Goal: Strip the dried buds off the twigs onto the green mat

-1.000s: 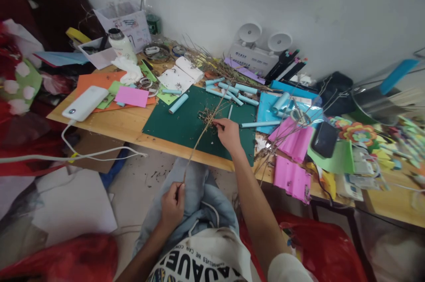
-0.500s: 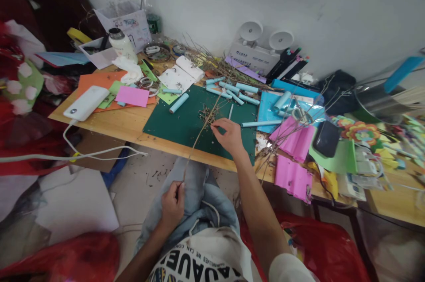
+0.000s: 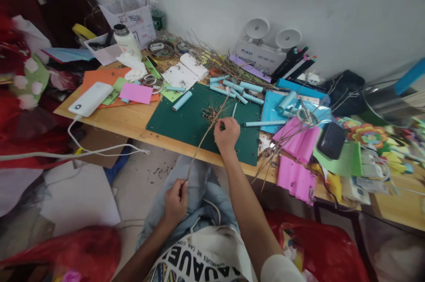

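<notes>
A long thin dry twig [image 3: 201, 141] slants up from my lap over the green cutting mat [image 3: 175, 122]. My left hand [image 3: 176, 198] is closed on its lower end, in front of the table edge. Beside the twig's middle, my right hand [image 3: 227, 133] is closed with fingers curled in, over the mat. Its fingertips are turned away, so whether it grips the twig or a bit of it is hidden. A small pile of brown twig scraps [image 3: 209, 114] lies on the mat just behind the twig.
Several light blue paper tubes [image 3: 251, 86] lie at the mat's back edge. Bundled twigs [image 3: 215, 63] are behind them, and loose branches [image 3: 282, 138] stick out at right over pink paper [image 3: 295, 180]. A white power bank [image 3: 90, 99] with a cable sits at left.
My right hand has turned and curled from an extended fingertip pinch at the twig into a closer fist. The left hand keeps its hold on the twig. The view has shifted slightly.
</notes>
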Demonstrator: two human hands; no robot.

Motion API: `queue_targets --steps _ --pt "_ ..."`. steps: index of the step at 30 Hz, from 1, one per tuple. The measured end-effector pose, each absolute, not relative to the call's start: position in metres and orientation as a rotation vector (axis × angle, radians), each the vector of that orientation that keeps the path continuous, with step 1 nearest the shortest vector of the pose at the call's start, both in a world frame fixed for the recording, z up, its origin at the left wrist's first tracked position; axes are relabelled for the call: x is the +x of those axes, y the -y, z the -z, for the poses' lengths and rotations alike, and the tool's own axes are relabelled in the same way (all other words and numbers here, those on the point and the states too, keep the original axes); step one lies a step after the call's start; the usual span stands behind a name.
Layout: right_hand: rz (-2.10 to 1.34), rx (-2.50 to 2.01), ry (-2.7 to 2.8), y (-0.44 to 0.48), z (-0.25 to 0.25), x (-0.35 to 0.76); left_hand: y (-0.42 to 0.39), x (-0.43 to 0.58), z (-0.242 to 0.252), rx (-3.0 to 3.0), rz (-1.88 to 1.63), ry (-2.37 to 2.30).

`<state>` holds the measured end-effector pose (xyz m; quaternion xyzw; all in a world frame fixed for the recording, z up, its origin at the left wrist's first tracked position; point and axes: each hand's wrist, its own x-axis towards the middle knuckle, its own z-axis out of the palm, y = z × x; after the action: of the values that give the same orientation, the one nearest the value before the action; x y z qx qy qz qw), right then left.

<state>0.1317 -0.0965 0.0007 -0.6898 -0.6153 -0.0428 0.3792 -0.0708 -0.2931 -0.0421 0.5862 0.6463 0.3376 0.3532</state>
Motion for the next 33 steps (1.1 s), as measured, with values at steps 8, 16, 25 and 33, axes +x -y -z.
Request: queue_targets --steps 8,16,25,33 --pt "-0.126 -1.718 1.634 0.093 -0.007 0.149 0.292 -0.073 0.043 1.51 -0.89 -1.682" --pt "-0.445 -1.436 1.552 0.103 -0.019 0.144 0.289 -0.07 0.037 1.477 -0.884 -1.685" --pt "-0.499 -1.363 1.716 0.099 -0.026 0.15 0.289 -0.073 0.043 1.464 -0.894 -1.69" --pt "-0.147 -1.53 1.706 0.102 -0.014 0.133 0.285 -0.07 0.037 1.525 -0.863 -1.684"
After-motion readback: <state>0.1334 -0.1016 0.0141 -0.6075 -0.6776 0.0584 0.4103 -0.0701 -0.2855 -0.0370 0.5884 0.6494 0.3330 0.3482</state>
